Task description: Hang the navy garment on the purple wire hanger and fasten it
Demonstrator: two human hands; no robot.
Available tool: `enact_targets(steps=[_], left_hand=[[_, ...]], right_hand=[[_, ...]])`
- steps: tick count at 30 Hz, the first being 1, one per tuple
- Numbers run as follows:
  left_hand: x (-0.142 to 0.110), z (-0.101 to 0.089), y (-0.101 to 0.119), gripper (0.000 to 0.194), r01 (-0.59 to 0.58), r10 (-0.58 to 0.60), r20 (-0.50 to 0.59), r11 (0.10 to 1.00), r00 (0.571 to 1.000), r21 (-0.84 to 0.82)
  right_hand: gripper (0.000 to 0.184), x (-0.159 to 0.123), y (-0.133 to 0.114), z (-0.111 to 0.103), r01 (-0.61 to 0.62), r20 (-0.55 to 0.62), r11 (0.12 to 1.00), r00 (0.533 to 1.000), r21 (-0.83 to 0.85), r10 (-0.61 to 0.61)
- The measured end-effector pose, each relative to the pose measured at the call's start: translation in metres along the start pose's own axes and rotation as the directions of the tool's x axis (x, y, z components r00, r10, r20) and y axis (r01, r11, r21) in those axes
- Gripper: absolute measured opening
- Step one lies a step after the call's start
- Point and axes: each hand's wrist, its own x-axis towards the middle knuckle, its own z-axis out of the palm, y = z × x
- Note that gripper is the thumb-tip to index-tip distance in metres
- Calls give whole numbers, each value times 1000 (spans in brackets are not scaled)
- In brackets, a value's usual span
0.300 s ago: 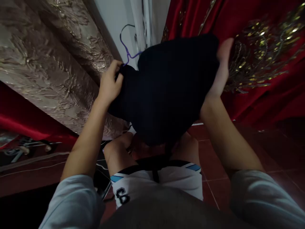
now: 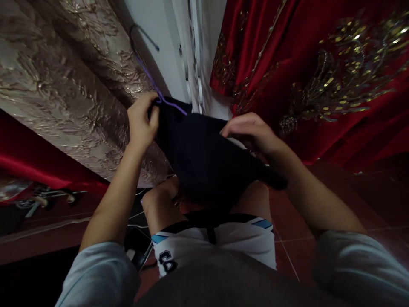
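Note:
A dark navy garment hangs between my hands above my knees, its lower part draping toward my lap. A thin purple clothes hanger sticks out at its upper left, the hook pointing up and away. My left hand is closed around the garment's upper left corner, right beside the hanger. With bent fingers, my right hand grips the cloth's upper right edge; its thumb is hidden. A narrow dark end of the garment, perhaps a sleeve, trails below the right wrist.
Textured beige-gold fabric hangs on the left. Red cloth with gold sequins hangs on the right. A white panel stands between them. On the red tiled floor, a dark flat device and cables lie left of my legs.
My right hand has moved left and inward, its straight fingers now bent at the cloth's edge. The garment has sunk and narrowed. The hanger's hook has swung left, with more of its purple arm showing.

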Motion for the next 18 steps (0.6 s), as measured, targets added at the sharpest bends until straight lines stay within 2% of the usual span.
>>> enact_targets(steps=[1, 3, 4, 7, 8, 9, 11, 13, 16, 18], left_hand=[[-4, 2, 5, 23, -1, 1, 22, 999, 1000, -34], [-12, 7, 19, 27, 36, -27, 65, 991, 998, -131], [-15, 11, 27, 29, 64, -48, 85, 979, 995, -191], [-22, 22, 56, 36, 154, -94, 166, 906, 982, -394], [-24, 25, 66, 38, 190, -103, 210, 870, 972, -454], [-25, 28, 76, 39, 227, -104, 258, 832, 960, -507], [-26, 33, 91, 39, 288, -92, 342, 759, 935, -584], [-26, 35, 95, 36, 329, -78, 396, 711, 915, -622], [-32, 34, 73, 38, 363, -110, 403, 687, 908, -630], [-45, 29, 48, 55, 431, -227, 388, 677, 893, -597]], right_hand=[[33, -3, 8, 6, 34, 41, 999, 999, -23, -33], [22, -4, 29, 17, 133, 46, 971, 991, -198, -127], [33, -3, 40, 23, 171, 50, 940, 985, -296, -163], [100, 4, 67, 45, 196, 47, 849, 979, -491, -199], [116, 7, 73, 54, 202, 33, 818, 975, -539, -219], [124, 9, 78, 63, 216, 12, 786, 967, -580, -256], [120, 14, 85, 78, 261, -12, 731, 938, -630, -346], [109, 15, 90, 84, 311, -30, 714, 906, -628, -422], [103, 9, 95, 72, 309, -80, 752, 899, -582, -432], [101, 1, 94, 53, 178, -206, 781, 908, -599, -365]])
